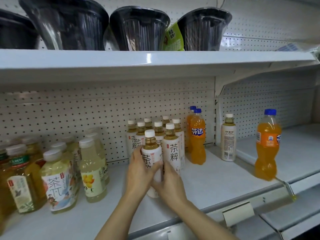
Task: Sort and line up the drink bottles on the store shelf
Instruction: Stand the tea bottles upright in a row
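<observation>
Hands gripping a tea bottle [152, 151]: left hand [138, 170] wrapping its left side, right hand [168, 183] closing on its lower right. Standing on the shelf [207, 184], touching the front of the tea cluster [161, 134]. Sitting just right, two orange sodas [197, 137].

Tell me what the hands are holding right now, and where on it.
Both hands, left and right, hold one white-labelled tea bottle around its lower body, at the front of its group; cap and neck are free.
</observation>
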The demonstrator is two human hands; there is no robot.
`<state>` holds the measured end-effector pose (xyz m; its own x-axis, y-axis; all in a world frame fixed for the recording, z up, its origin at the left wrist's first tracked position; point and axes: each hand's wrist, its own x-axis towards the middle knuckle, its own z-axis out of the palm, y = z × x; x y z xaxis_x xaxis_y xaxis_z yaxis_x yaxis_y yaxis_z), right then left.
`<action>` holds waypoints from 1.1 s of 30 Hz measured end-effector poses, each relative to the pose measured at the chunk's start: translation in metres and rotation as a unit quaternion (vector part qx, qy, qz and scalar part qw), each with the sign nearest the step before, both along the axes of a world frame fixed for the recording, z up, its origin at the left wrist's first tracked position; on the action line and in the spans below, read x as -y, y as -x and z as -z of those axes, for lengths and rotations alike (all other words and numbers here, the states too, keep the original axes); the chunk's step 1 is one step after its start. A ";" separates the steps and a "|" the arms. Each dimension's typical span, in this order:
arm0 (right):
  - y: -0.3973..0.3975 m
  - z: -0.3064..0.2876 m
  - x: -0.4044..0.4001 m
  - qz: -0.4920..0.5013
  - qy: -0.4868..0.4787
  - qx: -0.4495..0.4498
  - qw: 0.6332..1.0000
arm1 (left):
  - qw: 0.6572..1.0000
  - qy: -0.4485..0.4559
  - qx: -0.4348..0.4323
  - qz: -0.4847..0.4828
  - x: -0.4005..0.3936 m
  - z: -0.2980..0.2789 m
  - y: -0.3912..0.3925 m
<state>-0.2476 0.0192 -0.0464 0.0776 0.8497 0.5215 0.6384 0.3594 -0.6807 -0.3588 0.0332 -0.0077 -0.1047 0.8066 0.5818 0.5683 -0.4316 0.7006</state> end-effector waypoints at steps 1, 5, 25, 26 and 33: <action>-0.002 0.002 -0.001 -0.005 0.001 0.012 1.000 | 1.000 0.000 -0.004 -0.007 -0.003 -0.001 0.002; -0.032 0.006 0.004 0.048 -0.023 0.039 0.998 | 0.998 0.011 -0.027 -0.050 -0.016 -0.006 0.006; -0.261 -0.020 -0.128 0.295 0.119 -0.211 0.924 | 0.992 0.031 -0.017 -0.123 -0.035 0.008 -0.005; -0.266 -0.017 -0.131 0.279 0.120 -0.227 0.925 | 0.991 0.028 -0.018 -0.129 -0.035 0.008 -0.008; -0.245 -0.021 -0.104 0.229 0.139 -0.173 0.948 | 0.989 0.018 -0.035 -0.144 -0.030 0.006 -0.011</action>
